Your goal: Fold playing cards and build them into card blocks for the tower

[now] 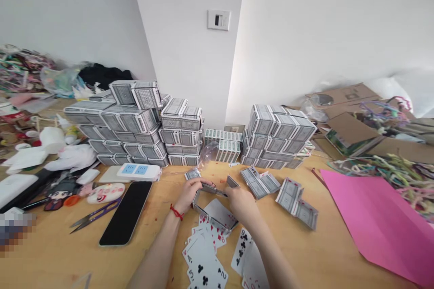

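Note:
In the middle of the table, my left hand (190,195), with a red cord at the wrist, closes its fingers on the far left corner of a small open frame built of playing cards (210,216). My right hand (242,204) pinches the far right side of that same frame, its fingertips partly hidden. Loose playing cards (203,259) lie face up in front of the frame, and more cards (249,257) lie under my right forearm. To the right rest folded card pieces (259,181) and another folded card piece (298,204), backs showing.
Tall stacks of card blocks (129,122) stand at the back left, and another card stack (280,135) at the back right. A phone (126,213) and scissors (95,216) lie on the left. Pink paper (379,221) covers the right, near cardboard boxes (352,133).

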`<state>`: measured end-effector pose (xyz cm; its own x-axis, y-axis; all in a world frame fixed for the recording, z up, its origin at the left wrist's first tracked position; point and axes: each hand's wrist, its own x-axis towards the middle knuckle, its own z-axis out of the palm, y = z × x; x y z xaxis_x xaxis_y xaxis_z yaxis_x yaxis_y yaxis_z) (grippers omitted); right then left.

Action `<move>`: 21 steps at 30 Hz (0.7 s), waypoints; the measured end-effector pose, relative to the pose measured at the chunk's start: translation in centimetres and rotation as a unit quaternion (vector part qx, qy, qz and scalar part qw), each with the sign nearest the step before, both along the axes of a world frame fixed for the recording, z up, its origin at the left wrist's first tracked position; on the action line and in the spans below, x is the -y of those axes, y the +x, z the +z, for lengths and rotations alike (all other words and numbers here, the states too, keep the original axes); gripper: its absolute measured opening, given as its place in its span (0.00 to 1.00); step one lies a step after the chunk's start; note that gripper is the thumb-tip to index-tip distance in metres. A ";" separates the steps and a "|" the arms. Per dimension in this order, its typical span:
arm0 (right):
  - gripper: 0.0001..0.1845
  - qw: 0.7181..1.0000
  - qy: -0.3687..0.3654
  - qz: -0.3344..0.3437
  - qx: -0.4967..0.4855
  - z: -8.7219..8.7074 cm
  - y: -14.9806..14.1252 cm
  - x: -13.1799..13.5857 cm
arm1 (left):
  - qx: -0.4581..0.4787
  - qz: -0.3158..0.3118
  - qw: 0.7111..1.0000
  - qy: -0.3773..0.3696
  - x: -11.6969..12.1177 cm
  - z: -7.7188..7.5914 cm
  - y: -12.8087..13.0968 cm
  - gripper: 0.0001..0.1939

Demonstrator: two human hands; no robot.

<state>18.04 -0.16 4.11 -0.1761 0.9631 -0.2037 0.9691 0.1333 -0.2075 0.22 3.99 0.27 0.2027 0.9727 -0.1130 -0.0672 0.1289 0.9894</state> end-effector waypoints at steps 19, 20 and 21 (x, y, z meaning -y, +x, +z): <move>0.16 0.997 0.006 0.066 -0.047 -0.4 -0.2 -1.0 | -0.096 -0.028 0.992 0.080 0.1 -0.6 0.7 0.13; 0.15 0.996 0.007 0.073 -0.048 -0.3 -0.2 -1.1 | -0.098 -0.033 0.991 0.082 0.1 -0.5 0.7 0.12; 0.15 0.996 0.008 0.080 -0.048 -0.2 -0.2 -1.2 | -0.100 -0.036 0.991 0.084 0.1 -0.5 0.8 0.12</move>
<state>17.84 1.08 3.93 -0.3452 0.9241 -0.1639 0.9112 0.2881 -0.2946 1.00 3.86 -0.24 0.2626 0.9649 0.0036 0.1354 -0.0406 0.9900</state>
